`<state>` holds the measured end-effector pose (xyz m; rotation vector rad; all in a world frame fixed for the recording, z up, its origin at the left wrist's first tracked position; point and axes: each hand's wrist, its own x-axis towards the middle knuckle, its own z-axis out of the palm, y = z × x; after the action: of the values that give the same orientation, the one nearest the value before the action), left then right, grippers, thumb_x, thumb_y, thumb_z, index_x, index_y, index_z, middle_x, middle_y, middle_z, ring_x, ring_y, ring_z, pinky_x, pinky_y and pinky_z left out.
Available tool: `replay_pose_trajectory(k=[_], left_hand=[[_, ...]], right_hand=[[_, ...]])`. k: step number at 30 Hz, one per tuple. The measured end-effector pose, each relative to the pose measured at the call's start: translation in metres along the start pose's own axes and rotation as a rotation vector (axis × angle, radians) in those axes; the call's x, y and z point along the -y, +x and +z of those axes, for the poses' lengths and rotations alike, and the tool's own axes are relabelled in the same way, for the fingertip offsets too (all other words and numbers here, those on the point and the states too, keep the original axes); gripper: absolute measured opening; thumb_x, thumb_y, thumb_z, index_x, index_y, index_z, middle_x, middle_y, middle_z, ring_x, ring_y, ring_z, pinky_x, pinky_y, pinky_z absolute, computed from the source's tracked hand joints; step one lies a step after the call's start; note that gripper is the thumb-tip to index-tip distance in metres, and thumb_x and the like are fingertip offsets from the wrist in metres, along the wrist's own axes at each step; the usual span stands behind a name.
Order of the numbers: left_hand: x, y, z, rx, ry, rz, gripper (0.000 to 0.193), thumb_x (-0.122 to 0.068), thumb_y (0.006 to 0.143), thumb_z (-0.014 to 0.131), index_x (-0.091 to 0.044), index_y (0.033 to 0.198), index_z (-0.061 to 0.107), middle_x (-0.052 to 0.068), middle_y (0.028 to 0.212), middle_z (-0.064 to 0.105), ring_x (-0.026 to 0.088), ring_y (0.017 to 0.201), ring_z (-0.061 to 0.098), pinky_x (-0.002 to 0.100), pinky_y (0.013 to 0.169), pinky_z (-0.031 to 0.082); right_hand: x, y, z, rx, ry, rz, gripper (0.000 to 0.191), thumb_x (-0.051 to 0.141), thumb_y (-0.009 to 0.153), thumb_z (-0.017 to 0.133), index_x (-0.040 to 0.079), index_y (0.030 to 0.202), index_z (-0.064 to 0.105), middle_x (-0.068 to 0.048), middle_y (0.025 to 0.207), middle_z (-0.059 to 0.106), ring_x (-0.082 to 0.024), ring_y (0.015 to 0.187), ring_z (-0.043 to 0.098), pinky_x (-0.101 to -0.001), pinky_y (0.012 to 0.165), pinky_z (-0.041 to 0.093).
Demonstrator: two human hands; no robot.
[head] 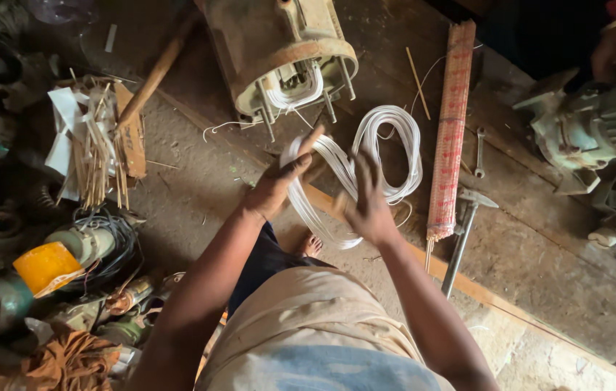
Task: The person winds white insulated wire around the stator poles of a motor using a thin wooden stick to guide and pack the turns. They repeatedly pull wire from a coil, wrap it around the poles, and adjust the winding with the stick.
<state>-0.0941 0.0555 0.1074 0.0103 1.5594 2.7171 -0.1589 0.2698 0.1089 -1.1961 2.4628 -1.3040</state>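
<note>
Head view: both hands, left (273, 190) and right (367, 206), grip looped white wire coils (387, 148), glossy, flattened into long ovals.

Person seen from above, own body only. Both forearms bare to elbow, no sleeves in view, no watch, ring or band visible on left hand (273, 190) or right hand (367, 208). Fingers bare, ungloved. Torso: loose beige cloth garment (300, 318), creased, soft folds. Just below beige garment, pale blue faded fabric patch (337, 371) at picture's bottom edge. Above beige garment, dark navy cloth leg covering (264, 264). Beside navy cloth, bare foot (311, 246), toes showing, no shoe.
</note>
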Motion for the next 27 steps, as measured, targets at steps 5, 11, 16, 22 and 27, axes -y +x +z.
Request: replay_pose_trajectory(k=[5, 11, 16, 22, 27], left_hand=[[0.013, 0.007, 0.002, -0.030, -0.241, -0.011, 0.079, -0.026, 0.099, 0.066, -0.006, 0.161, 0.022, 0.010, 0.170, 0.024, 0.022, 0.151, 0.036, 0.041, 0.126, 0.034], [0.025, 0.010, -0.006, -0.133, -0.494, -0.083, 0.068, -0.022, 0.106, 0.063, -0.004, 0.166, 0.038, 0.010, 0.145, 0.050, 0.015, 0.125, 0.054, 0.035, 0.110, 0.045], [0.039, 0.014, -0.021, -0.123, -0.379, -0.090, 0.068, -0.018, 0.103, 0.068, -0.007, 0.165, 0.041, 0.005, 0.135, 0.057, 0.009, 0.107, 0.055, 0.029, 0.096, 0.048], [0.045, 0.028, -0.017, -0.181, -0.166, -0.096, 0.064, -0.027, 0.104, 0.069, 0.002, 0.154, 0.040, 0.011, 0.158, 0.053, 0.016, 0.109, 0.054, 0.038, 0.104, 0.051], [0.022, 0.016, -0.011, 0.061, -0.196, -0.088, 0.081, -0.061, 0.108, 0.042, -0.013, 0.169, 0.020, 0.012, 0.174, 0.029, 0.027, 0.158, 0.030, 0.042, 0.134, 0.015]], right_hand=[[0.029, -0.037, 0.003, 0.182, -0.351, 0.189, 0.144, 0.045, 0.051, 0.096, 0.001, 0.157, 0.008, -0.033, 0.158, 0.021, -0.054, 0.138, 0.030, -0.0604, 0.110, 0.033], [0.035, -0.040, 0.002, 0.110, -0.288, 0.308, 0.136, 0.023, 0.048, 0.094, 0.005, 0.159, 0.017, -0.024, 0.154, 0.037, -0.049, 0.135, 0.039, -0.0547, 0.112, 0.037], [0.022, -0.054, 0.003, 0.035, -0.215, 0.241, 0.113, 0.015, 0.057, 0.090, 0.011, 0.158, 0.038, -0.016, 0.151, 0.052, -0.039, 0.135, 0.051, -0.0467, 0.112, 0.045], [0.016, -0.057, 0.007, 0.004, -0.202, 0.260, 0.110, 0.011, 0.059, 0.089, 0.010, 0.157, 0.040, -0.019, 0.150, 0.052, -0.039, 0.135, 0.052, -0.0472, 0.112, 0.045], [0.025, -0.041, 0.002, -0.004, -0.205, 0.183, 0.111, 0.014, 0.057, 0.089, 0.004, 0.155, 0.037, -0.025, 0.152, 0.047, -0.045, 0.137, 0.046, -0.0507, 0.112, 0.041]])
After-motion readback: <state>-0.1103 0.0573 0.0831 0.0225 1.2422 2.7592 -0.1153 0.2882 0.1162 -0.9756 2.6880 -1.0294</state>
